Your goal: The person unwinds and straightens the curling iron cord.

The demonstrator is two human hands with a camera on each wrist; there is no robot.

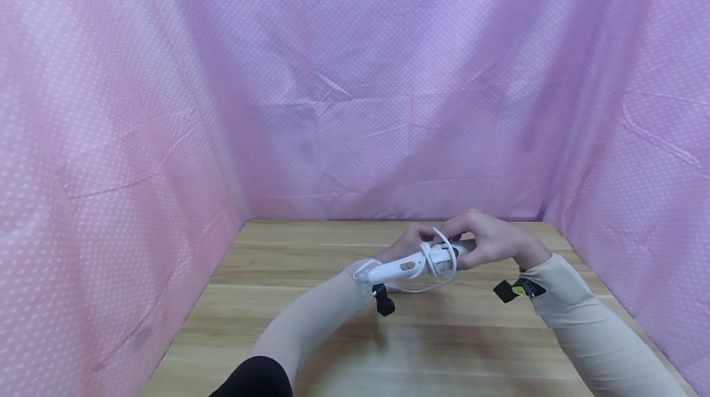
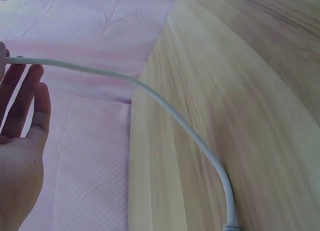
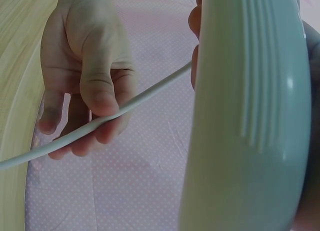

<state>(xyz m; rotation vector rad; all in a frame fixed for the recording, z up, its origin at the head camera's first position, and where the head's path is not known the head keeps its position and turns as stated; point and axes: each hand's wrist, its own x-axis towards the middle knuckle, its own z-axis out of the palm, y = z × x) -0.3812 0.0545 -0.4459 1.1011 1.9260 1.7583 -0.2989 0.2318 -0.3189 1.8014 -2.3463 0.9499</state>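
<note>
A white hair straightener (image 1: 396,269) with a small beige button is held aslant above the table, and turns of its white cord (image 1: 426,256) loop round its body. My right hand (image 1: 488,240) grips its dark far end; in the right wrist view the ribbed white body (image 3: 245,116) hides most of that hand. My left hand (image 1: 407,244), partly behind the straightener, pinches the cord (image 3: 150,92) between thumb and forefinger, with its other fingers loosely spread. The left wrist view shows the cord (image 2: 170,108) running from those fingers to the lower right.
Beneath both hands lies a wood-grain table (image 1: 444,347). Pink dotted cloth (image 1: 355,107) hangs at the back and both sides. A black wrist-camera strap (image 1: 384,299) sits at the left wrist, another strap (image 1: 521,289) at the right.
</note>
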